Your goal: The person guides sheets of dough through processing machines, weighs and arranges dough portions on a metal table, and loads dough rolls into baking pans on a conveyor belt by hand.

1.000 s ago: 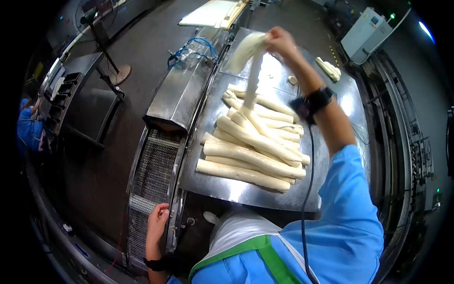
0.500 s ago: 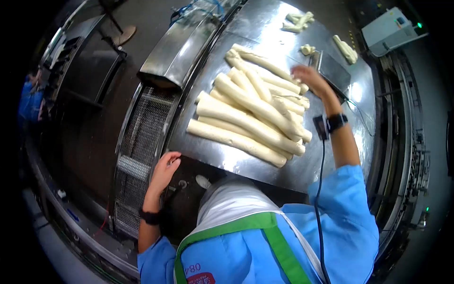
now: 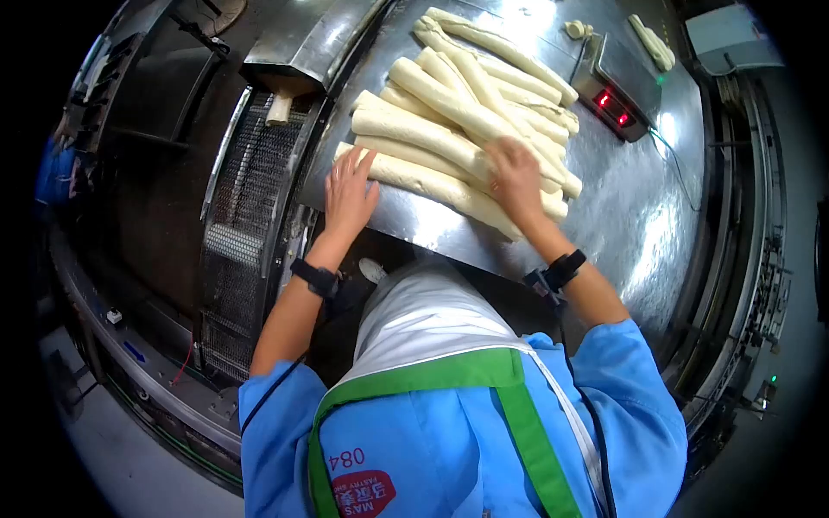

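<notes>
Long pale dough rolls (image 3: pixel 432 121) lie heaped on a steel table (image 3: pixel 622 198). My left hand (image 3: pixel 350 190), fingers spread, touches the left end of the front roll (image 3: pixel 423 180) at the table's near edge. Farther right, my right hand (image 3: pixel 514 173) rests on the rolls near their right ends, with its fingers apart and partly bent over the dough. Neither hand has lifted a roll off the pile.
A scale (image 3: pixel 617 91) with red digits stands behind the rolls at the right. Small dough pieces (image 3: pixel 652 43) lie beyond it. Left of the table runs a mesh conveyor (image 3: pixel 246 198), with a dough piece (image 3: pixel 279 109) at its hood (image 3: pixel 315 39).
My left hand has moved from beside the conveyor onto the front roll. My right hand, which earlier held up a strip of dough, has come down onto the pile. The view has shifted.
</notes>
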`<state>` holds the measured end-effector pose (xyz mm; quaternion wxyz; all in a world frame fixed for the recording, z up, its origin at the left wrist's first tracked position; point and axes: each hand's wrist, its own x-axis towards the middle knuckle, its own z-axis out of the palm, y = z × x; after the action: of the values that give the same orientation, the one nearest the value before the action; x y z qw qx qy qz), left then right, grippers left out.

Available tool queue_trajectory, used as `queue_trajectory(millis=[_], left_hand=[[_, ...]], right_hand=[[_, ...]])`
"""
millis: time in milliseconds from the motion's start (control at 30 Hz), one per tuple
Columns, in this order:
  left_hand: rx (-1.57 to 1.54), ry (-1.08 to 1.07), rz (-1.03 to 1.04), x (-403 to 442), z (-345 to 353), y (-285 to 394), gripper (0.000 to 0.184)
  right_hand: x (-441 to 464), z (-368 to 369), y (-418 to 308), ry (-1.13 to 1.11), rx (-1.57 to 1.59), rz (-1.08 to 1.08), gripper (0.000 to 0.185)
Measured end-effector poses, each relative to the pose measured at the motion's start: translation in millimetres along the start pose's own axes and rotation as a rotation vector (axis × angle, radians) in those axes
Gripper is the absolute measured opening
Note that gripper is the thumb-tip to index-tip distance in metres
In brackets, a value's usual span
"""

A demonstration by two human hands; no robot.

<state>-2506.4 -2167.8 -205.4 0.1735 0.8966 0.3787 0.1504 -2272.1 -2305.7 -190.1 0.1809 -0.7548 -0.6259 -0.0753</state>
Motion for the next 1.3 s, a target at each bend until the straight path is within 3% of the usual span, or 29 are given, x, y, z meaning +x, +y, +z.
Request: queue_trajectory(millis=[133, 167, 233, 433, 533, 567, 633, 667, 700, 733, 767, 833, 900, 967, 1067, 1133, 1167, 1267, 1300], left_hand=[[0.142, -0.068, 0.119, 3, 16, -10, 0.052], [0.151, -0.064, 0.112, 1, 15, -11, 0.052], [0.176, -0.127, 0.174, -3, 9, -13, 0.054], [0.179, 0.000, 0.209, 8, 11, -18, 0.045], [0.224, 0.102, 0.275, 18, 19, -23, 0.033], [0.217, 0.095, 0.274, 21, 16, -24, 0.033], [0.021, -0.094, 0.334, 29, 1, -31, 0.028], [-0.054, -0.102, 0.375, 29, -9, -34, 0.027], [-0.045, -0.094, 0.368, 29, -15, -44, 0.027], [-0.091, 0.015, 0.228, 31, -22, -58, 0.029], [-0.140, 0.123, 0.097, 36, -29, -75, 0.031], [0.248, 0.319, -0.199, 40, -32, -126, 0.045], [0.318, 0.259, -0.342, 45, -29, -167, 0.058], [0.161, 0.050, -0.420, 57, -33, -186, 0.062], [0.240, 0.023, -0.498, 62, -33, -208, 0.053], [-0.250, -0.240, -0.590, 65, -42, -236, 0.040], [-0.754, -0.207, -0.626, 53, -76, -197, 0.032], [-1.178, -0.123, -0.583, 33, -144, -150, 0.045], [-1.243, -0.127, -0.461, 28, -172, -130, 0.049]], right_hand=[[-41, 17, -34, -0.268, 0.245, -0.113, 0.051], [-45, 16, -40, -0.265, 0.252, -0.122, 0.051], [-44, 16, -52, -0.263, 0.098, 0.099, 0.055], [-26, 41, -46, -0.205, 0.042, 0.012, 0.056], [-20, 41, -26, -0.310, 0.522, 0.063, 0.037], [-8, 25, -22, -0.661, 0.785, 0.283, 0.032], [-10, 21, -13, -0.747, 1.061, 0.380, 0.032], [-11, 25, -10, -0.752, 1.062, 0.368, 0.032], [-16, 32, -7, -0.616, 0.838, 0.315, 0.032], [-20, 36, -9, -0.470, 0.618, 0.268, 0.032], [-21, 36, -16, -0.458, 0.622, 0.267, 0.032], [-29, 34, -32, -0.317, 0.463, 0.304, 0.031], [-32, 36, -38, -0.252, 0.399, 0.195, 0.031], [-32, 31, -43, -0.295, 0.273, 0.149, 0.030], [-32, 26, -45, -0.335, 0.214, 0.121, 0.040], [-35, 21, -48, -0.391, 0.159, 0.076, 0.058], [-37, 19, -47, -0.402, 0.137, 0.032, 0.066], [-33, 21, -46, -0.480, 0.115, 0.051, 0.062], [-33, 24, -44, -0.469, 0.123, 0.056, 0.061]])
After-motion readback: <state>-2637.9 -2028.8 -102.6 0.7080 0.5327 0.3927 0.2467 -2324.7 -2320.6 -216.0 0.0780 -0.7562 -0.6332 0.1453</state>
